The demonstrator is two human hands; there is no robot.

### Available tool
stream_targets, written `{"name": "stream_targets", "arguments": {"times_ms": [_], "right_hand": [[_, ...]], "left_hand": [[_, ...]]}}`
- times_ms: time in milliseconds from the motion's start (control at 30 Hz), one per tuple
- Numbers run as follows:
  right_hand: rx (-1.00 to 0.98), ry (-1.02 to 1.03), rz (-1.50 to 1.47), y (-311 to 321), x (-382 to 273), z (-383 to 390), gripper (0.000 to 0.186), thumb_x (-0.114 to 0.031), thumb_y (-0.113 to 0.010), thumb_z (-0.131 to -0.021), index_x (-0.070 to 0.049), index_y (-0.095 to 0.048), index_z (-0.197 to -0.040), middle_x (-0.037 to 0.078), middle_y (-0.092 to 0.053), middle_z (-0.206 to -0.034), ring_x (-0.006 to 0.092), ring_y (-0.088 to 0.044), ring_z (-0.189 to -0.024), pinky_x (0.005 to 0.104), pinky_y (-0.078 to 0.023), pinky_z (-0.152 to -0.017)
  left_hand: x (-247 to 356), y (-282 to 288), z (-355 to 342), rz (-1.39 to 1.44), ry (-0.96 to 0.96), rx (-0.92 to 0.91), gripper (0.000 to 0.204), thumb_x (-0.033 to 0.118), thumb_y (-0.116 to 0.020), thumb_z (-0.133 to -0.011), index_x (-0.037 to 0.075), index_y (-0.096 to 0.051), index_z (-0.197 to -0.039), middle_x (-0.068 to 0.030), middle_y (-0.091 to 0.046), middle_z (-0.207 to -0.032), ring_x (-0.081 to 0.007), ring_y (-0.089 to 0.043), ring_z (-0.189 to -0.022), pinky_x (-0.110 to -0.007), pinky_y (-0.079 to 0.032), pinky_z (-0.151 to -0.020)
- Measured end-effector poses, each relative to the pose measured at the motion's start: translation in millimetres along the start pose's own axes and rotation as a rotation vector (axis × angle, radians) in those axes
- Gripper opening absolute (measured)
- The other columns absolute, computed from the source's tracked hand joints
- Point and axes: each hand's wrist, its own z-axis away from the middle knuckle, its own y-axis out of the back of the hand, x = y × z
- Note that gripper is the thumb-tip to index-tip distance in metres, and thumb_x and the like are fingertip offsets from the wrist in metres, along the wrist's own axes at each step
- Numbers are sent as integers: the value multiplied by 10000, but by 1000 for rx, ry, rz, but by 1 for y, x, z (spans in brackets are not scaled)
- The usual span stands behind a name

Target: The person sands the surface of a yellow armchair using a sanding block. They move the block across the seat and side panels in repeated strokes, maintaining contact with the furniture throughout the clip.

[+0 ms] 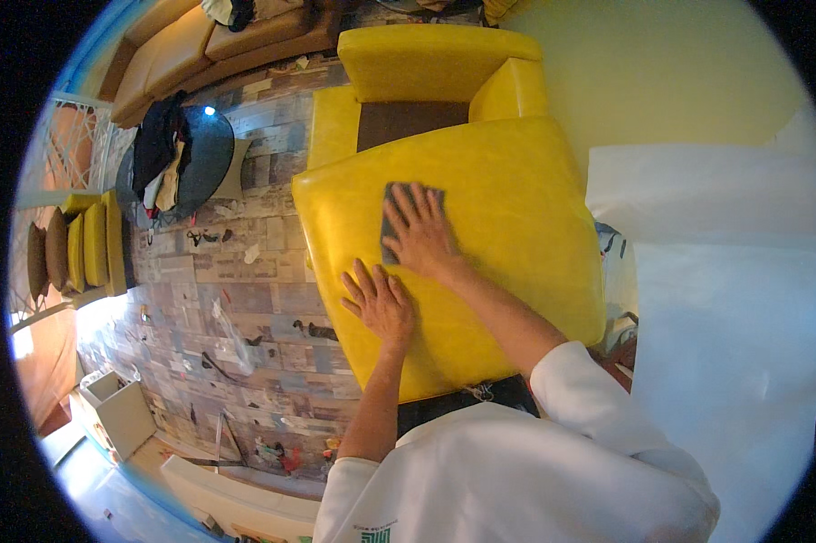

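Observation:
A big yellow seat cushion point(507, 208), smooth and leather-like, lies in front of me against a yellow armchair point(435, 59). My right hand point(419, 233) rests flat with fingers spread over a dark grey, folded-looking cloth point(391, 226) on the cushion's top. Most of the cloth is hidden under the palm and fingers; its left edge and upper corner show. Lower and to the left, my left hand point(381, 303) lies on the bare yellow surface, fingers apart, holding nothing. The armchair's seat space point(408, 122) shows brown behind the cushion.
Clothes lie on a round dark table point(210, 158) at the far left. Beyond stands a tan sofa point(186, 54); yellow and brown cushions point(82, 244) sit at the left. Scraps litter the patchwork wood floor point(272, 271). A white sheet point(725, 290) hangs at the right.

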Motion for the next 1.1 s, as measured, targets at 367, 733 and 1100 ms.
{"name": "stream_targets", "arguments": {"times_ms": [367,733,1100], "right_hand": [[36,-3,27,-19,-32,-30,768,-523,-628,-1031,-32,-490,-1606,225,-324,-1743,526,-213,-1613,673,-182,-1287],[-42,-204,97,5,41,-87,723,-547,-440,-1125,-94,-381,-1686,135,-255,-1788,408,-174,-1650,570,-107,-1341],[110,-582,289,44,126,18,730,-522,-497,-1112,-27,-425,-1644,238,-260,-1760,528,-231,-1597,681,-191,-1282]], "left_hand": [[6,4,0,-8,18,8,490,371,-460,-1115,66,-674,-1434,-176,-340,-1757,-487,-185,-1642,-765,-80,-1251],[13,6,0,-73,17,55,469,369,-472,-1110,106,-660,-1449,-132,-370,-1751,-452,-207,-1645,-715,-119,-1279],[20,8,3,-112,37,14,533,422,-424,-1128,106,-627,-1507,-108,-323,-1777,-434,-190,-1655,-715,-148,-1275]]}}
